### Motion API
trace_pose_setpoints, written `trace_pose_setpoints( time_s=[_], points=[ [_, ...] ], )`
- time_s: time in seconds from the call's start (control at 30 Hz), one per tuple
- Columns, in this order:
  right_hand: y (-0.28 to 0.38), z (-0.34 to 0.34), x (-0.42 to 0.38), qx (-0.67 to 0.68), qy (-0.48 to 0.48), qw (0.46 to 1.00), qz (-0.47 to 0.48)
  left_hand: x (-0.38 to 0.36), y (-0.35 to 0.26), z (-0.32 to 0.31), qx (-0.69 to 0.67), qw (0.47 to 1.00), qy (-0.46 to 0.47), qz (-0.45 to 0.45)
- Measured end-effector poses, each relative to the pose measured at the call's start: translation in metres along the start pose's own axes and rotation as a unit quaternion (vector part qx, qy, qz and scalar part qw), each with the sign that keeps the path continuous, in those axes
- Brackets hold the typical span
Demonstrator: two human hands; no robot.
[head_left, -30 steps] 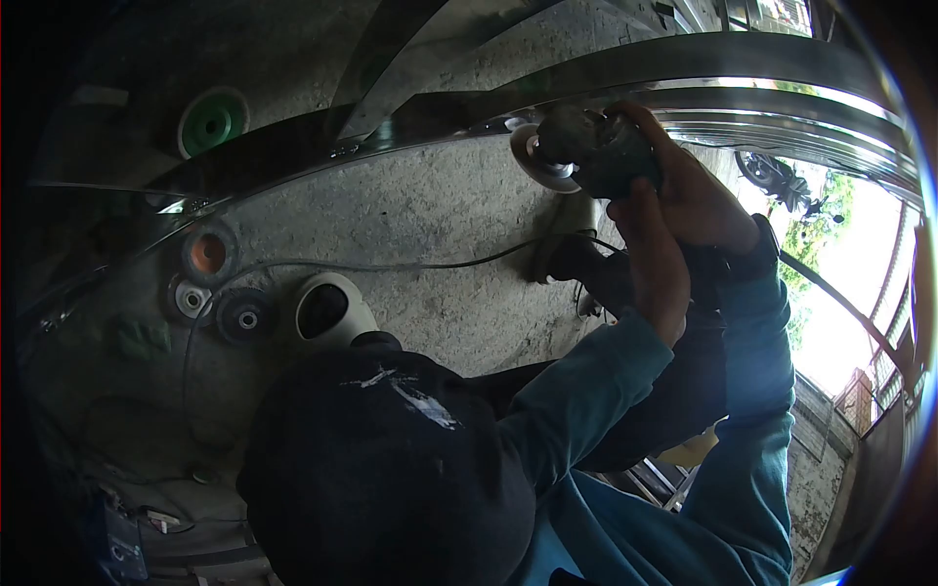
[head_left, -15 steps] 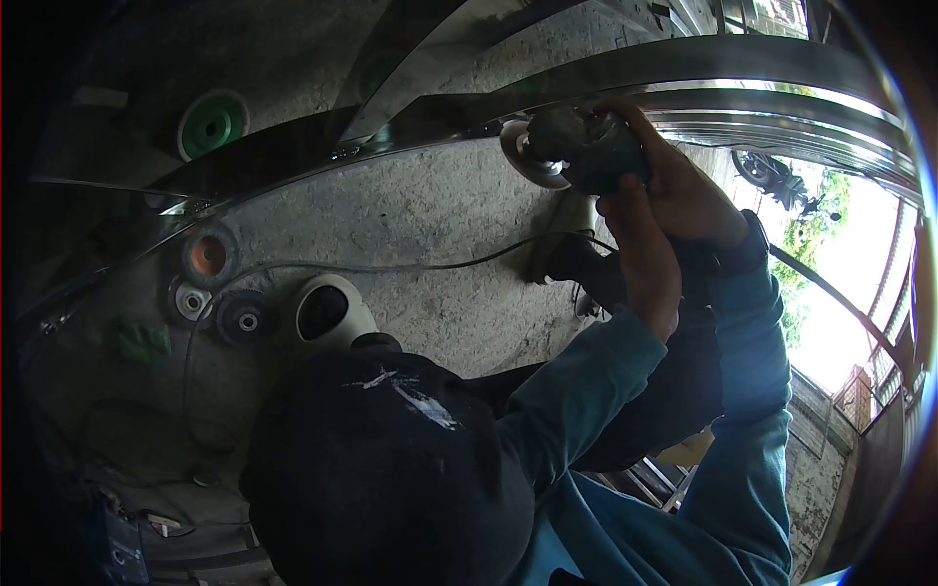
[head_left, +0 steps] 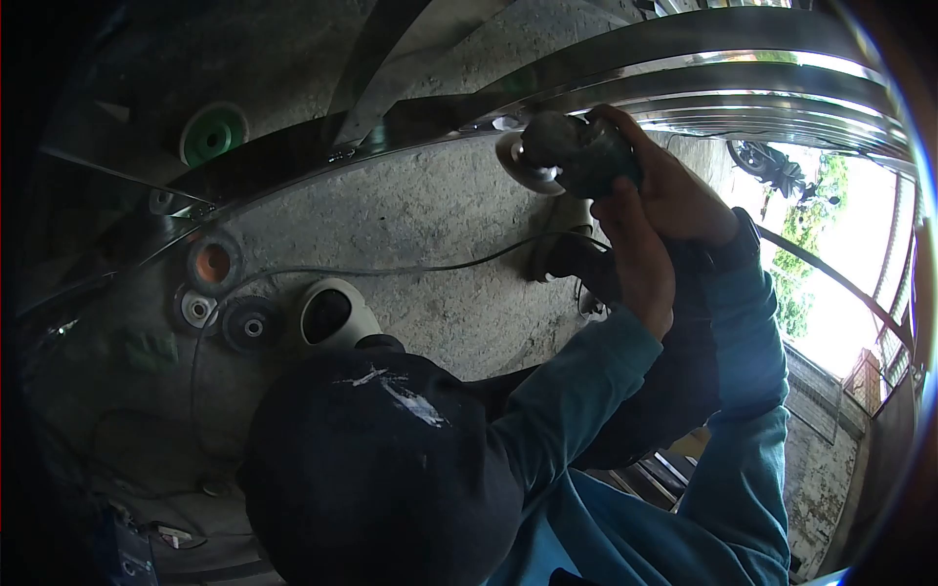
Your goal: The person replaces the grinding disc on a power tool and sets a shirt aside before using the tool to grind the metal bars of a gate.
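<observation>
My left hand (head_left: 640, 256) and my right hand (head_left: 684, 195) are both closed around the body of an angle grinder (head_left: 584, 156). The right hand wraps over its far side; the left thumb and fingers press on its near side. A shiny round disc (head_left: 526, 166) faces left at the grinder's head, just below a bright spot on a long curved metal frame (head_left: 430, 122). Whether the disc touches the metal cannot be made out. A dark cord (head_left: 420, 267) runs leftward over the floor below.
Several wheels lie left on the concrete floor, among them a green one (head_left: 213, 135), an orange-centred one (head_left: 212, 262) and a dark one (head_left: 250, 324). My dark knee (head_left: 381, 459) fills the lower middle. Parallel metal bars (head_left: 762, 83) extend right; a motorcycle (head_left: 772, 168) stands beyond.
The grinder has shifted slightly left and down, and its disc has come away a little from the frame's edge, uncovering the bright spot. Both hands keep their grip. The view has tilted slightly.
</observation>
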State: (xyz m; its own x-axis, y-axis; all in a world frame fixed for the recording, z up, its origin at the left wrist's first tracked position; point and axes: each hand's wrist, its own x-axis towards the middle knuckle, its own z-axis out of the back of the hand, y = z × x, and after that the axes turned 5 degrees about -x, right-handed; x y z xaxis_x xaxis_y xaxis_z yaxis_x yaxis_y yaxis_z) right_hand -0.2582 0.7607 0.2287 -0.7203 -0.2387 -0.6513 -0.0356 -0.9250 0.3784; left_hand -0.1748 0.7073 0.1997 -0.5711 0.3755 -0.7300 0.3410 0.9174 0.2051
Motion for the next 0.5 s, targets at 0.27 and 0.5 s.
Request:
trace_pose_setpoints(
  time_s=[0.27,0.5],
  points=[
    [-0.004,-0.003,-0.054,-0.010,-0.039,0.997,-0.068,-0.030,0.029,0.011,0.051,0.997,0.023,0.058],
    [-0.011,0.009,-0.106,-0.009,-0.078,0.990,-0.117,-0.058,0.056,0.016,0.116,0.979,0.087,0.140]
  ],
)
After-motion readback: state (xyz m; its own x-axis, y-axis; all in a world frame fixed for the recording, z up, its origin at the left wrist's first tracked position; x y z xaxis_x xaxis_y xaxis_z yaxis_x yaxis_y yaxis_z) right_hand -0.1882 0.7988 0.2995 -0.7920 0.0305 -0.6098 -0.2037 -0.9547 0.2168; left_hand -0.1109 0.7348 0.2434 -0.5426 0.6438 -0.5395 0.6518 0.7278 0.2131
